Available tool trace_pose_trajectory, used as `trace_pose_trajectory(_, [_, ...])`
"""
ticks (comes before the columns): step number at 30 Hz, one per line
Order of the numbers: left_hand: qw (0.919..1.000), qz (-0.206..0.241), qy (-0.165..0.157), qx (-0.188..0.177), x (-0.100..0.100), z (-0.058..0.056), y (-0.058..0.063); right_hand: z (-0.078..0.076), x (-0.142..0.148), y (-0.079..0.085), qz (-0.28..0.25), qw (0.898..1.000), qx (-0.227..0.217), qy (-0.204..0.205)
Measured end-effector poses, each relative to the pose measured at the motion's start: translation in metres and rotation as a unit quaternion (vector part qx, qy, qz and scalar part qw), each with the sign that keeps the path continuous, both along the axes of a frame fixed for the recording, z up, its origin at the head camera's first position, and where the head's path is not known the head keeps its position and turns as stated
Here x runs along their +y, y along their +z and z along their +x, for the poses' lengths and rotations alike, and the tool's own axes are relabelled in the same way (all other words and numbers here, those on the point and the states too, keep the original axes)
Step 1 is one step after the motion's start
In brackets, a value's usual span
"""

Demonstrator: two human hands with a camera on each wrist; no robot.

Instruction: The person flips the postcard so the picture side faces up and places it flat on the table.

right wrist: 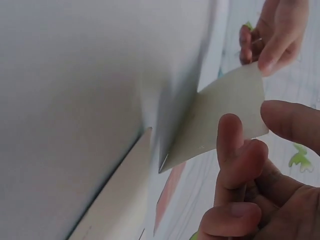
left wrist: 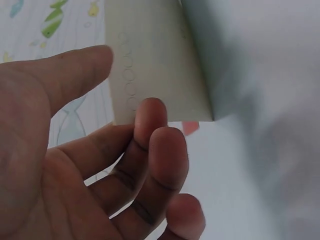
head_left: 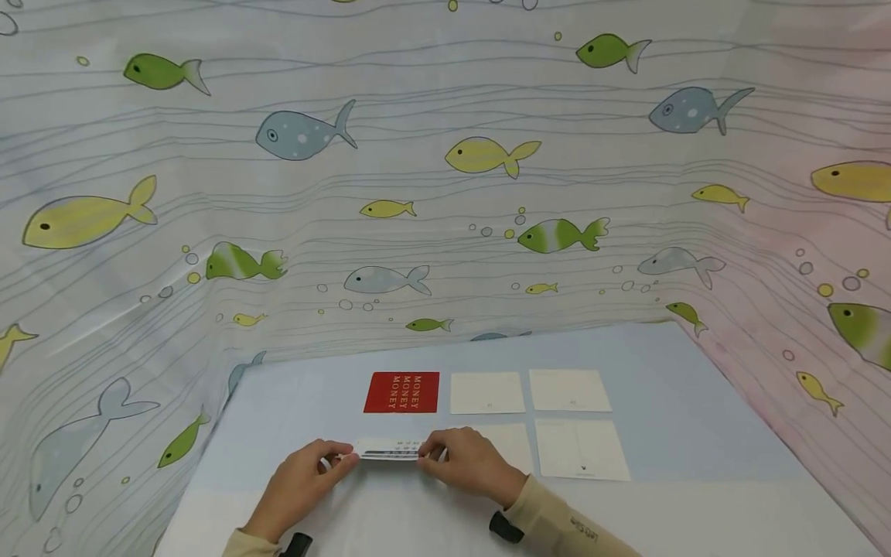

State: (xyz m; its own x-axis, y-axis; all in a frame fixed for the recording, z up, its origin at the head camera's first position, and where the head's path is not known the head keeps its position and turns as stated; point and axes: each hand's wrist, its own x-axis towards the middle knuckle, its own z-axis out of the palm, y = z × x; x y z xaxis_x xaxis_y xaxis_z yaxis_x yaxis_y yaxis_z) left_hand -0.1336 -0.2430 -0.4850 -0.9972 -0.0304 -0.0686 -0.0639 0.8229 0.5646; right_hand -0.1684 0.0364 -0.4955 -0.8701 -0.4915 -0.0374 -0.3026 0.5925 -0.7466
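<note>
Card print: from the head view I cannot read the small marks on the lifted card [head_left: 388,450].
Card beneath: the right hand [head_left: 468,464] covers most of a pale card [head_left: 511,442] behind it.
Forearms: both are cut off by the bottom edge.
Left wrist view: the tabletop [left wrist: 270,150] is a blur.
Right wrist view: the red card [right wrist: 169,192] shows only as a smeared strip.

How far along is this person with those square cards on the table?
One card, the red card, already lies red side up. In hand is the lifted card: the left hand and right hand pinch its two ends, tilting it up off the table. Three pale cards lie flat and untouched, so the job looks less than half done.
</note>
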Motion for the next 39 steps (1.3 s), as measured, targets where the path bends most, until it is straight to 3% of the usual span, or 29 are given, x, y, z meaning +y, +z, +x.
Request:
trace_pose_trajectory(7, [0.9993,-0.019,-0.022,-0.024,0.000,0.005,-0.005,0.005,-0.005,-0.007,0.032,0.999,0.005,0.008])
trace_pose_trajectory(19, [0.9981,-0.034,-0.026,-0.044,0.002,0.007,-0.024,0.008,-0.009,-0.017,0.056,0.998,0.003,0.017])
trace_pose_trajectory(29, [0.9986,-0.035,-0.031,-0.024,0.003,-0.002,-0.030,-0.001,-0.010,-0.020,0.064,0.998,-0.004,-0.002])
trace_pose_trajectory(39, [0.9981,-0.042,-0.028,-0.034,0.007,-0.011,-0.030,-0.009,-0.009,-0.021,0.055,0.998,-0.003,-0.015])
